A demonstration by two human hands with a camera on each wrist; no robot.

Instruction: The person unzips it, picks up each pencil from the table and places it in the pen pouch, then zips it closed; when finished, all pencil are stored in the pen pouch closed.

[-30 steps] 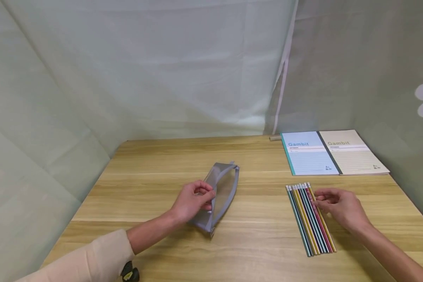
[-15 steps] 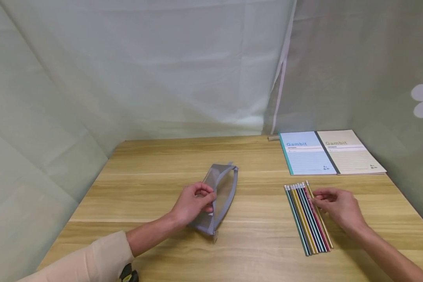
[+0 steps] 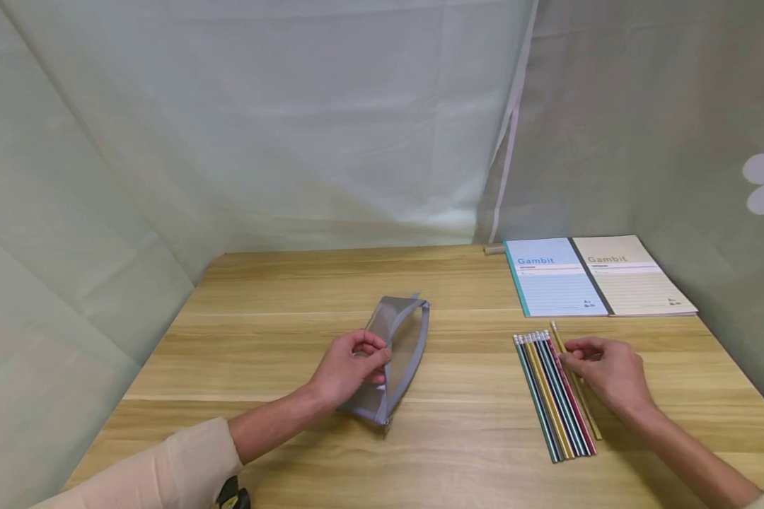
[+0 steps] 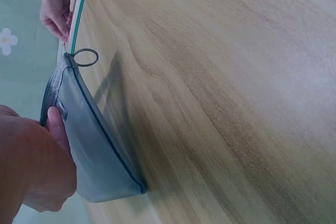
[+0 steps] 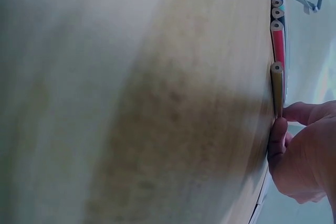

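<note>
My left hand (image 3: 351, 364) pinches the near side of a grey mesh zip pouch (image 3: 407, 367), whose mouth gapes toward the right. In the left wrist view the pouch (image 4: 100, 156) stands on its edge, with a ring pull (image 4: 86, 57) at one end of the zip. A row of pencils (image 3: 554, 399) in green, yellow, dark and red lies at the right of the table. At the row's right edge my right hand (image 3: 608, 371) pinches a gold pencil (image 3: 587, 410), set a little apart from the red pencil (image 5: 278, 45).
A blue notebook (image 3: 557, 279) and a cream notebook (image 3: 633, 276) lie side by side at the back right. Beside them is a short brownish rod (image 3: 494, 249). Fabric curtains (image 3: 356, 127) close off the table's back and sides. A dark object (image 3: 232, 493) sits by the left sleeve.
The gold pencil has come away from the row's right edge and slid slightly toward the back. My left hand keeps its hold on the pouch.
</note>
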